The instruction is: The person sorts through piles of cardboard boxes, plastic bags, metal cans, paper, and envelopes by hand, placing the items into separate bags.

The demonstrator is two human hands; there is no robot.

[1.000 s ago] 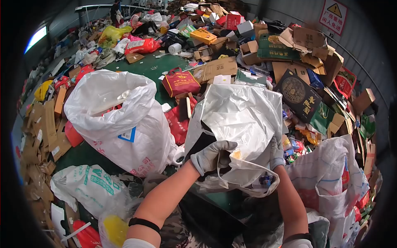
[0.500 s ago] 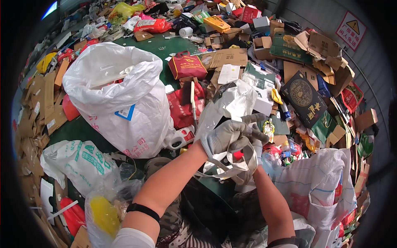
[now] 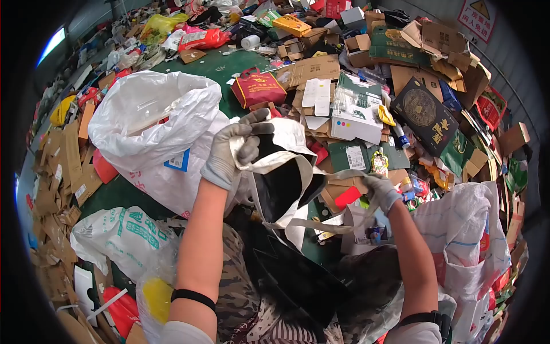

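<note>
Bag point(image 3: 286, 135), silver film with a black lining, is held up mid-air just beside the white sack point(image 3: 154, 114). Hands apart: left hand point(image 3: 232, 152) clamped on its top rim, right hand point(image 3: 381, 192) gripping its lower edge. Looks light, limp and slick. Best grip is probably bunched film or the rim.

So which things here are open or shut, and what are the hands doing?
Silver bag: held up, mouth open, dark inside.
Left hand: gloved, shut on the silver bag's rim.
Right hand: gloved, gripping the silver bag's strap.
Big white sack: standing, top open.
Red gift bag: lying on the green floor.
Black box: closed, lying on the pile.
</note>
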